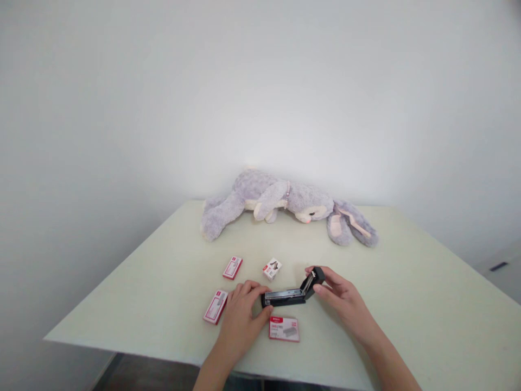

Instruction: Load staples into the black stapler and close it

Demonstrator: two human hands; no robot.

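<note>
A black stapler [285, 296] lies on the table with its top arm swung up and back, so its metal staple channel shows. My left hand [245, 312] grips the stapler's left end between thumb and fingers. At the other end, my right hand [340, 293] holds the raised top part. Just below the stapler is a red and white staple box [284, 329], lying flat. Another red and white box [215, 307] sits beside my left hand, partly behind its fingers. I cannot make out whether staples are in the channel.
Farther back lie a red and white box [233, 267] and a small white box [272, 269] with a stapler picture. A purple plush rabbit [260, 190] is on its side along the wall. The pale green table's [134, 304] front edge runs near my forearms.
</note>
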